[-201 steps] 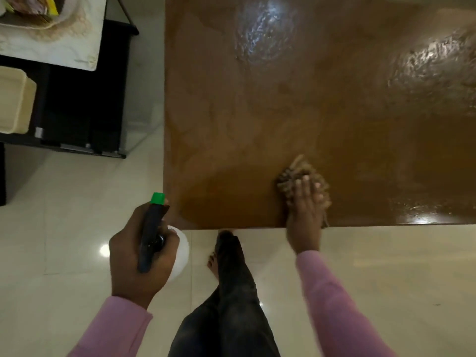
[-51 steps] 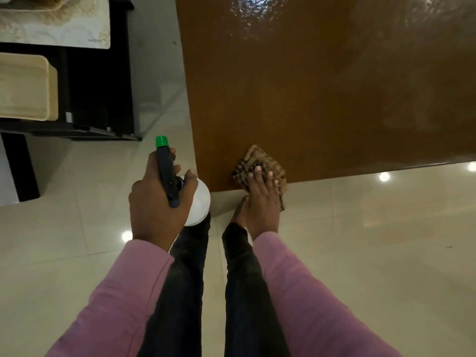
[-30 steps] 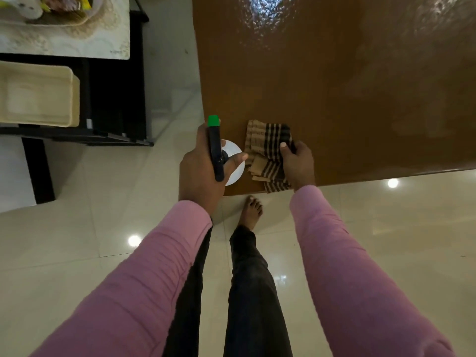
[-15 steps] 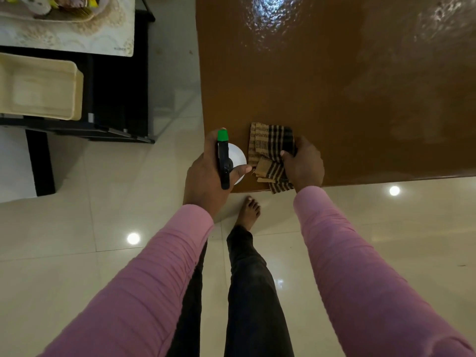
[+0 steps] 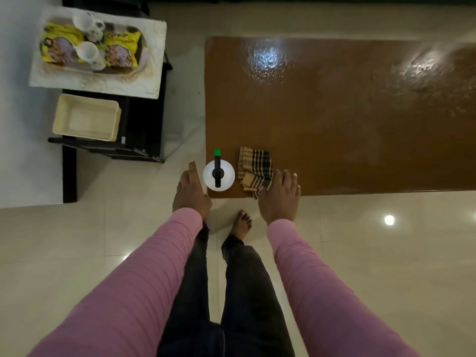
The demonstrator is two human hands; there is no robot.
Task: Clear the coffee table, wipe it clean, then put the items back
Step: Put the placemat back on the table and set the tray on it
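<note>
Brown-checked cloth (image 5: 255, 168) lies rumpled, half-folded — left hand (image 5: 192, 195) and right hand (image 5: 279, 200), grip apart.

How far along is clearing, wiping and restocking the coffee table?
Done: the coffee table is cleared and shines as if wiped. In hand: nothing; the spray bottle and cloth sit on its corner, left hand and right hand open beside them. Left: returning the tray with cups and packets from the side table.

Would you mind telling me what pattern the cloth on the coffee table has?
The cloth is checked, tan with dark stripes, seen in the head view.
</note>
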